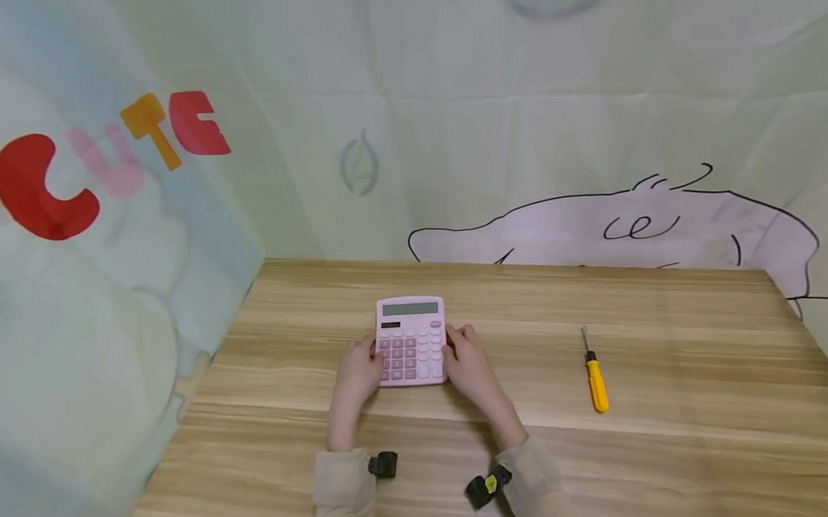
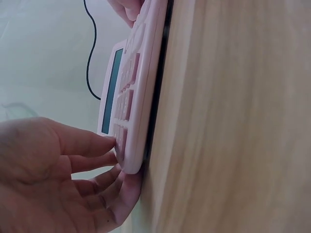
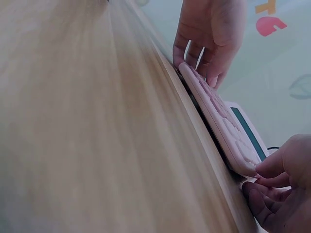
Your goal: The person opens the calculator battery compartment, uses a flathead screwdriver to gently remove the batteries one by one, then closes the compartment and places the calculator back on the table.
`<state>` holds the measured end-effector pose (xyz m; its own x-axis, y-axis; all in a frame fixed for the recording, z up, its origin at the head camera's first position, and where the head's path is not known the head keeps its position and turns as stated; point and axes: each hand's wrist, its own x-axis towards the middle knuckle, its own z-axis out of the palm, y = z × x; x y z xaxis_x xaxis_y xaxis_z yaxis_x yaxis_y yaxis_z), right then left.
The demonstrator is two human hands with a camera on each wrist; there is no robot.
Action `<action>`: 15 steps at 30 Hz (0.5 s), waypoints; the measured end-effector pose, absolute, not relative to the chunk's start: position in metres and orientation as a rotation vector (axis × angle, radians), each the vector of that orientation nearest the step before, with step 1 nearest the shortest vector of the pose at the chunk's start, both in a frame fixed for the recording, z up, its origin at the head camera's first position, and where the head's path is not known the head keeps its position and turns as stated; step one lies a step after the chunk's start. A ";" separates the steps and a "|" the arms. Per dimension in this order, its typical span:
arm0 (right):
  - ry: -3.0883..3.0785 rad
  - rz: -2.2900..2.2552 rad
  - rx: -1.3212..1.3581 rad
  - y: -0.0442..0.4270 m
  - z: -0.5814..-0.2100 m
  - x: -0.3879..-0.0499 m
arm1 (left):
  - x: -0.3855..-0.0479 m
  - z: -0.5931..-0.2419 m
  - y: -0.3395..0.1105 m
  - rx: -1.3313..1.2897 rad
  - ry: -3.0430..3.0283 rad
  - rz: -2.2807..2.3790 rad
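A pink calculator (image 1: 422, 327) with a grey display lies face up on the wooden table, its display end away from the person. The left hand (image 1: 360, 371) grips its left edge, thumb on top by the keys and the other fingers at the side and underneath. On the opposite edge the right hand (image 1: 470, 365) pinches it the same way. In the left wrist view the left thumb of the hand (image 2: 58, 170) touches the corner keys. The right wrist view shows both hands at the calculator (image 3: 218, 121), close to the tabletop.
A screwdriver (image 1: 598, 385) with a yellow handle lies on the table (image 1: 667, 340) to the right, its tip pointing away. Behind the table hangs a printed cloth (image 1: 310, 101) with a cartoon outline and coloured letters. Each sleeve has a black wrist camera beside it.
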<state>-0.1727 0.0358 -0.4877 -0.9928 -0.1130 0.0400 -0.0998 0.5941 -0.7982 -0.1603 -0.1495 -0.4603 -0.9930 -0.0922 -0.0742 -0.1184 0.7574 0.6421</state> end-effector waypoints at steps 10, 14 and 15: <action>2.804 -1.351 -0.160 0.035 -0.489 -0.173 | -0.161 -0.458 -0.146 -0.192 2.903 1.055; 2.816 -1.338 -0.162 0.033 -0.489 -0.172 | -0.160 -0.457 -0.143 -0.226 2.922 1.061; 2.818 -1.338 -0.162 0.033 -0.489 -0.172 | -0.160 -0.456 -0.143 -0.234 2.927 1.062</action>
